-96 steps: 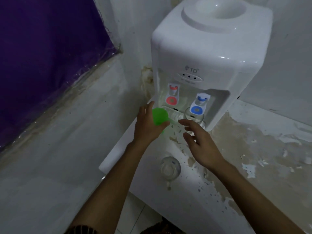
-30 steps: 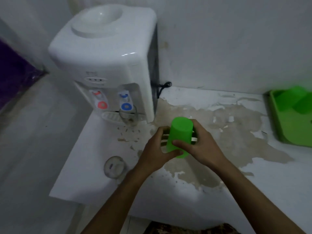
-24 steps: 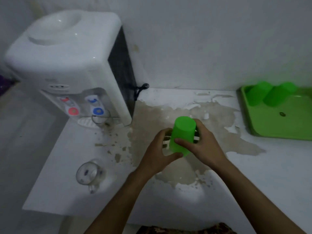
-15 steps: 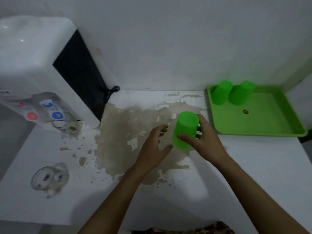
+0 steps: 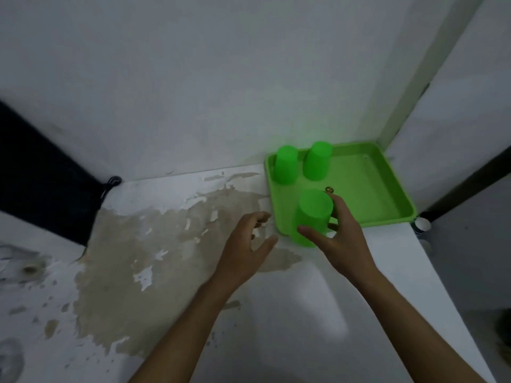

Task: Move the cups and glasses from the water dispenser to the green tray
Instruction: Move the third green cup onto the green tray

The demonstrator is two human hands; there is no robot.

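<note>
Cups of bright green plastic are what we count first: three in view. Two upside-down green plastic cups (image 5: pixel 286 168) (image 5: pixel 317 160) stand side by side in the far left corner of the shallow green plastic tray (image 5: pixel 387 194), and we hold the third green plastic cup (image 5: pixel 312 217) upside down over the tray's near left edge. Whether its rim already touches the tray we cannot tell, since our fingers hide the lower part.

Our right hand (image 5: pixel 340 239) wraps the third cup from the right, thumb across its near side and fingers around the far side, a full grasp that suits a light, smooth tumbler carried mouth down. We judge the inversion deliberate, matching the two cups already set down. Our left hand (image 5: pixel 246 244) is empty, fingers loosely curled and apart, hovering over the stained white countertop (image 5: pixel 166 244) just left of the tray, touching nothing.

The tray sits in the corner where two white walls meet, so cups go in from the near and left sides. Its right half lies bare apart from one small dark spot near the middle. We count one tray, three cups and no clear glasses that we can make out here; only a dark panel at the far left edge may belong to the dispenser.
</note>
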